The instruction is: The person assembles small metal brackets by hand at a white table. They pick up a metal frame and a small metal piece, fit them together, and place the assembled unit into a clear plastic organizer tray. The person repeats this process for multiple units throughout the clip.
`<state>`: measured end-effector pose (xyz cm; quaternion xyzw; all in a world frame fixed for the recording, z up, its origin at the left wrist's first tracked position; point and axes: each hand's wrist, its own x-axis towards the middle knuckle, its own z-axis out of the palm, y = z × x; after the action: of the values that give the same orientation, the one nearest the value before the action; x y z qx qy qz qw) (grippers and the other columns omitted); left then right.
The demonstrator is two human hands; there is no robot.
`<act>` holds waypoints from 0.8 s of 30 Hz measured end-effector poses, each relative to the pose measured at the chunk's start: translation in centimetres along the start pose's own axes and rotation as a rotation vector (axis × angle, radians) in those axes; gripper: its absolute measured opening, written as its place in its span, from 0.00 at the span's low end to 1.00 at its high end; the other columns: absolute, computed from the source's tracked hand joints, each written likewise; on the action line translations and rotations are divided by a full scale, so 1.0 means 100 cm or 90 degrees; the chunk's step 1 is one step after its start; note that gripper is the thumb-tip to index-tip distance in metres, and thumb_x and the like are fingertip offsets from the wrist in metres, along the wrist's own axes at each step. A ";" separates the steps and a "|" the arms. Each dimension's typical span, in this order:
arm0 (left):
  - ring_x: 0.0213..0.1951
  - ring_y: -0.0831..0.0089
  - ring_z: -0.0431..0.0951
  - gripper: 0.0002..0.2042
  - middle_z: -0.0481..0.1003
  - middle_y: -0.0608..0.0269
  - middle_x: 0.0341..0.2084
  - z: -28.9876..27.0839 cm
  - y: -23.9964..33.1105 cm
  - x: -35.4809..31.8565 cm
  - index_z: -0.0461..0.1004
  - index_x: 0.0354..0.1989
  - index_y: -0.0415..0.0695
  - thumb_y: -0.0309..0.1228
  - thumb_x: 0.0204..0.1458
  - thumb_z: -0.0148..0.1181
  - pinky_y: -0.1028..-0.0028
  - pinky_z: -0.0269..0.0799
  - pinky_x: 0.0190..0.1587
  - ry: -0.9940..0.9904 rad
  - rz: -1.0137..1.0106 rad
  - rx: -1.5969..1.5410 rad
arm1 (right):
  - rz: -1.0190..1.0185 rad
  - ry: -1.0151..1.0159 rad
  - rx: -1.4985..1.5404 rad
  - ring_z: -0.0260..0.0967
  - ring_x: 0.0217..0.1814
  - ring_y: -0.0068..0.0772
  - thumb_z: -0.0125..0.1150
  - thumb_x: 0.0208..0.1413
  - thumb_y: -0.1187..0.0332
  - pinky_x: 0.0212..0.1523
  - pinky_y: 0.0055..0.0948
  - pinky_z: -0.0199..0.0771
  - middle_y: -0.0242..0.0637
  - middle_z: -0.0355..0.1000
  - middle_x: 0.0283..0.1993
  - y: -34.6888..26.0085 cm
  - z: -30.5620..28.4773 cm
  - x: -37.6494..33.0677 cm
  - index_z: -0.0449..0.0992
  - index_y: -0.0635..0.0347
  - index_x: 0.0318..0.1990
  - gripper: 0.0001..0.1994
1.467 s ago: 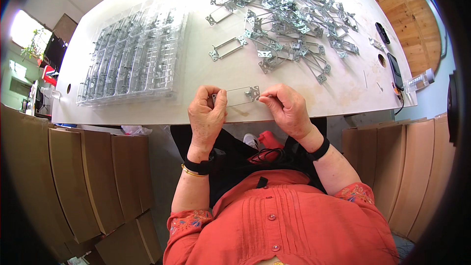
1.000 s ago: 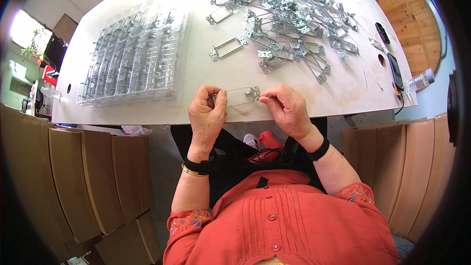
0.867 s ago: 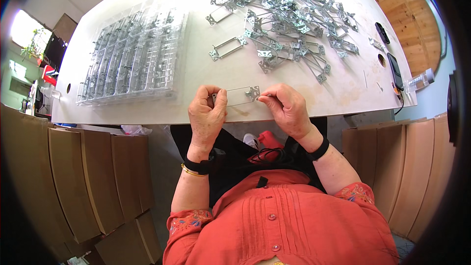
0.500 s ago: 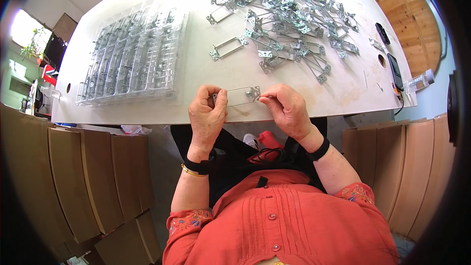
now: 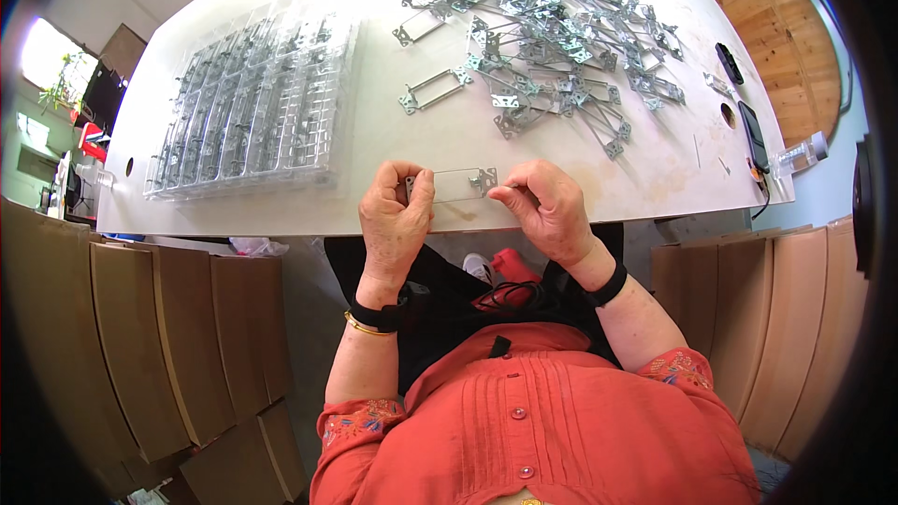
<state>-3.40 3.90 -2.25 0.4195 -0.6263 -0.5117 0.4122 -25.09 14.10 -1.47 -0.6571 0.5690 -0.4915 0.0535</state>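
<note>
Just above the table's near edge, a metal wire-frame bracket (image 5: 456,184) with perforated end plates lies level between my hands. My left hand (image 5: 393,215) pinches its left end between thumb and fingers, hiding most of that plate. A small metal fitting sits at the bracket's right plate. Beside that plate my right hand (image 5: 547,210) is closed, thumb against the curled fingers; whether its fingertips grip the plate or a small piece cannot be made out. A similar bracket (image 5: 435,91) lies farther off on the white table (image 5: 374,140).
A heap of metal brackets (image 5: 561,47) spreads over the far right. Clear plastic trays (image 5: 248,112) filled with metal parts stand at left. Near the right edge lie a phone (image 5: 753,136), a black object (image 5: 729,64) and a clear bottle (image 5: 803,155). Cardboard boxes (image 5: 187,346) flank me.
My right hand's fingertips have shifted slightly at the bracket's right end. The left hand keeps its hold, and the bracket has barely moved.
</note>
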 end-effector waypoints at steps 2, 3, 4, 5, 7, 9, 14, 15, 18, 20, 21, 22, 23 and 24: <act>0.22 0.87 0.74 0.07 0.75 0.74 0.25 0.000 0.000 0.000 0.79 0.45 0.40 0.31 0.73 0.68 0.81 0.69 0.23 -0.002 0.002 0.004 | 0.002 0.006 -0.002 0.81 0.42 0.48 0.79 0.61 0.72 0.44 0.41 0.83 0.41 0.82 0.41 0.000 0.001 0.000 0.82 0.60 0.43 0.09; 0.22 0.87 0.74 0.07 0.75 0.74 0.25 0.000 0.001 0.000 0.79 0.45 0.40 0.31 0.73 0.68 0.81 0.69 0.23 -0.003 0.000 0.005 | -0.013 0.008 0.005 0.81 0.42 0.48 0.79 0.61 0.72 0.44 0.41 0.83 0.41 0.82 0.41 0.001 0.001 0.000 0.83 0.60 0.44 0.09; 0.22 0.87 0.74 0.07 0.75 0.74 0.25 0.000 0.002 0.000 0.79 0.45 0.40 0.31 0.73 0.68 0.81 0.69 0.23 -0.004 -0.002 0.006 | -0.028 0.011 0.011 0.81 0.43 0.48 0.79 0.61 0.73 0.45 0.41 0.83 0.41 0.82 0.42 0.002 0.001 0.001 0.83 0.60 0.44 0.09; 0.22 0.87 0.74 0.07 0.75 0.74 0.24 0.000 0.003 0.000 0.79 0.45 0.40 0.30 0.73 0.68 0.81 0.69 0.23 -0.004 -0.002 0.008 | -0.042 0.013 0.017 0.81 0.43 0.48 0.79 0.61 0.73 0.45 0.41 0.83 0.41 0.82 0.42 0.003 0.001 0.001 0.83 0.60 0.44 0.09; 0.22 0.87 0.74 0.07 0.75 0.74 0.24 -0.001 0.003 -0.001 0.79 0.45 0.40 0.30 0.73 0.68 0.81 0.69 0.23 -0.002 -0.005 0.013 | -0.045 0.013 0.014 0.81 0.44 0.48 0.79 0.61 0.75 0.45 0.41 0.83 0.42 0.82 0.43 0.000 0.001 0.001 0.84 0.59 0.45 0.09; 0.21 0.87 0.74 0.07 0.74 0.74 0.23 0.000 0.001 -0.001 0.79 0.45 0.40 0.30 0.73 0.68 0.81 0.69 0.23 0.001 0.000 0.012 | -0.046 0.010 0.014 0.81 0.44 0.48 0.78 0.61 0.76 0.45 0.41 0.84 0.42 0.83 0.43 -0.002 0.000 0.001 0.84 0.59 0.46 0.09; 0.21 0.87 0.73 0.07 0.74 0.75 0.22 0.001 0.001 -0.002 0.79 0.45 0.41 0.31 0.73 0.68 0.81 0.69 0.23 0.007 -0.003 -0.002 | -0.037 0.001 0.016 0.81 0.44 0.47 0.77 0.61 0.78 0.45 0.40 0.84 0.42 0.83 0.44 -0.001 0.000 0.001 0.84 0.59 0.47 0.10; 0.21 0.87 0.74 0.07 0.74 0.75 0.22 0.001 0.000 -0.001 0.79 0.45 0.41 0.31 0.73 0.68 0.81 0.69 0.23 0.007 0.005 0.016 | -0.030 -0.002 0.018 0.81 0.44 0.47 0.77 0.61 0.78 0.45 0.40 0.84 0.42 0.82 0.44 0.000 0.000 0.000 0.84 0.59 0.47 0.10; 0.22 0.87 0.74 0.07 0.74 0.74 0.23 0.000 0.003 -0.001 0.79 0.45 0.41 0.31 0.73 0.68 0.81 0.70 0.23 0.001 -0.006 0.015 | -0.023 -0.003 0.027 0.81 0.44 0.48 0.76 0.61 0.79 0.45 0.40 0.83 0.42 0.82 0.44 0.002 0.000 -0.002 0.83 0.60 0.47 0.09; 0.22 0.87 0.74 0.07 0.74 0.74 0.23 0.001 0.002 -0.001 0.79 0.45 0.41 0.31 0.73 0.68 0.81 0.70 0.23 0.000 -0.007 0.014 | -0.037 0.004 0.038 0.81 0.44 0.48 0.76 0.62 0.79 0.45 0.40 0.83 0.42 0.82 0.43 0.000 0.001 0.001 0.83 0.60 0.46 0.09; 0.22 0.87 0.74 0.07 0.74 0.74 0.23 0.001 0.000 -0.001 0.79 0.45 0.41 0.31 0.73 0.68 0.81 0.70 0.23 0.003 0.002 0.023 | -0.035 0.004 0.039 0.81 0.44 0.48 0.76 0.62 0.79 0.45 0.40 0.83 0.42 0.82 0.43 -0.001 0.001 0.001 0.83 0.60 0.46 0.09; 0.22 0.87 0.74 0.07 0.74 0.74 0.23 0.000 -0.001 0.000 0.79 0.45 0.41 0.31 0.73 0.67 0.81 0.70 0.23 0.005 0.011 0.032 | -0.034 0.005 0.041 0.81 0.44 0.48 0.77 0.62 0.78 0.45 0.40 0.83 0.42 0.82 0.42 -0.001 0.001 0.002 0.83 0.60 0.46 0.09; 0.22 0.87 0.74 0.07 0.74 0.74 0.23 -0.001 0.000 -0.001 0.79 0.45 0.41 0.31 0.73 0.68 0.81 0.70 0.23 0.004 0.006 0.017 | -0.032 0.006 0.043 0.81 0.44 0.48 0.77 0.62 0.77 0.45 0.40 0.83 0.42 0.82 0.42 -0.002 0.002 0.002 0.83 0.60 0.46 0.09; 0.22 0.87 0.74 0.07 0.74 0.74 0.24 0.000 0.002 -0.001 0.79 0.45 0.41 0.31 0.73 0.68 0.81 0.70 0.23 0.001 0.000 0.000 | -0.032 0.004 0.040 0.81 0.44 0.48 0.77 0.62 0.77 0.45 0.40 0.83 0.42 0.82 0.42 -0.002 0.001 0.002 0.83 0.60 0.46 0.09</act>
<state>-3.36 4.05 -2.07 0.4203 -0.6260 -0.5111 0.4126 -24.89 13.94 -1.28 -0.6674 0.5371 -0.5124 0.0600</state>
